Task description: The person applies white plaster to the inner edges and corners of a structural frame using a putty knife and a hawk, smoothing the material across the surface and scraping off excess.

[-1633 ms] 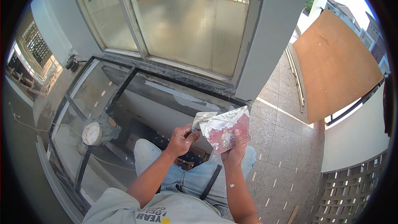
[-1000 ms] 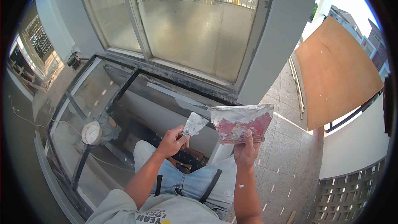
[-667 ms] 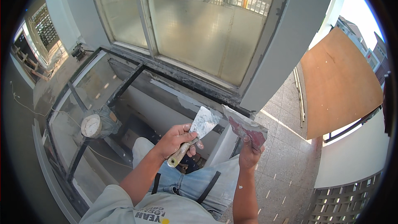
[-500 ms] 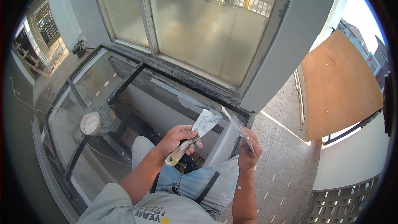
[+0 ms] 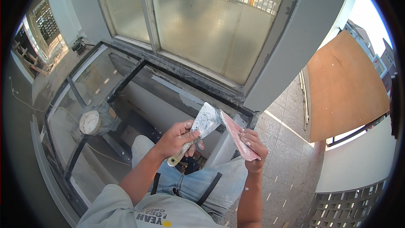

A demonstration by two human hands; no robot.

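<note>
My left hand (image 5: 174, 140) is closed around the handle of a putty knife (image 5: 206, 121), its wide blade pointing up and away and smeared with white and grey paste. In my right hand (image 5: 255, 151) is a flat pinkish plate, like a plastic scraper (image 5: 236, 136), gripped along its right side and held at a slant. The far end of the plate meets or nearly meets the right edge of the knife blade; I cannot tell whether they touch. White smears mark the fingers of both hands.
A round tub of whitish paste (image 5: 90, 122) sits at the left on the dark metal frame (image 5: 126, 83) around me. Ahead stands a frosted window (image 5: 202, 38), with a person behind it. At the right are a brown board (image 5: 348, 88) and a tiled floor (image 5: 282, 143).
My right hand has turned the plate so that its broad pinkish face shows, where it was nearly edge-on. The putty knife has shifted slightly left and its blade has tilted more upright.
</note>
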